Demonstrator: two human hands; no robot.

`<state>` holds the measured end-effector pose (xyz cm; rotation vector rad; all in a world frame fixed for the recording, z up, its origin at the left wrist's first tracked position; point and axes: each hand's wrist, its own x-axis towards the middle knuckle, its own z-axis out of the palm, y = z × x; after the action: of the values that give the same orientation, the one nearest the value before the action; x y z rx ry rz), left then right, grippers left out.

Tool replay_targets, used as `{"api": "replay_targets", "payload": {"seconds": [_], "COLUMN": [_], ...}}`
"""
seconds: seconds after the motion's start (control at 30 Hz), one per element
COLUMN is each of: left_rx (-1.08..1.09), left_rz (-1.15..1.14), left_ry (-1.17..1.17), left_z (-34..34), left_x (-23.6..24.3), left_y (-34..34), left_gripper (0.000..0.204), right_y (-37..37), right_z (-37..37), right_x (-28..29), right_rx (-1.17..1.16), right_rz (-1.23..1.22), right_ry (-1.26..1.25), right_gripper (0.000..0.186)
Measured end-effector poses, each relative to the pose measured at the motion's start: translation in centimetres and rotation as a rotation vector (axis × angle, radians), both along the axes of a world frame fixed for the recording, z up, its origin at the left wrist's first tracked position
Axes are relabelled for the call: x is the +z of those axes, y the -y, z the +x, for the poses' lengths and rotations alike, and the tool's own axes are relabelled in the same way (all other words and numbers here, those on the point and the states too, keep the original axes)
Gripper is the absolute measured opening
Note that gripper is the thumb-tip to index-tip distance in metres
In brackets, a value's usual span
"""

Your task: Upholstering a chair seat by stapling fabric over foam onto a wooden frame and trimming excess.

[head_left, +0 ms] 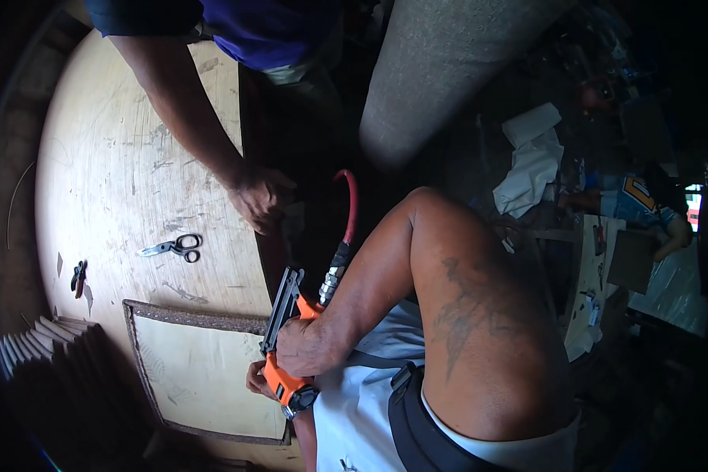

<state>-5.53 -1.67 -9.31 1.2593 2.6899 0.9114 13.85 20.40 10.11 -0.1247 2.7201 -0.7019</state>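
My right hand [305,346] is wrapped round the handle of an orange and black pneumatic staple gun [287,381]. A red air hose [351,206] joins it through a metal coupling. My left hand [258,381] is beside the gun's lower end, by the edge of a pale panel [212,370]. Its fingers look curled, but the gun partly covers them, and what they hold is hidden. Dark brown material borders the panel, which lies flat on the wooden table. The gun's long black magazine crosses near the panel's upper right corner.
Scissors [175,248] and small pliers [78,278] lie on the wooden table [134,141]. Stacked dark pieces [47,346] stand at the left. A co-worker's hand [259,198] rests at the table's edge. A thick grey column [440,71] rises beyond; another person [645,208] is far right.
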Motion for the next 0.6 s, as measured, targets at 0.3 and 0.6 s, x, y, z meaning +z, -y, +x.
{"api": "replay_targets", "payload": {"seconds": [0.3,0.6], "left_rx": [-0.384,-0.292], "left_rz": [-0.079,0.048], "left_ry": [-0.234,-0.085], "left_z": [1.6,3.1], "left_x": [4.8,7.9], "left_y": [-2.5,-3.8], "left_gripper": [0.035,0.013], "right_y": [-0.3,8.6], "right_z": [2.8,11.0], "right_x": [-1.1,-6.5], "right_rx": [-0.361,-1.151], "right_rz": [-0.298,-0.643], "right_ry": [-0.028,-0.250], "right_gripper": [0.046,0.046]}}
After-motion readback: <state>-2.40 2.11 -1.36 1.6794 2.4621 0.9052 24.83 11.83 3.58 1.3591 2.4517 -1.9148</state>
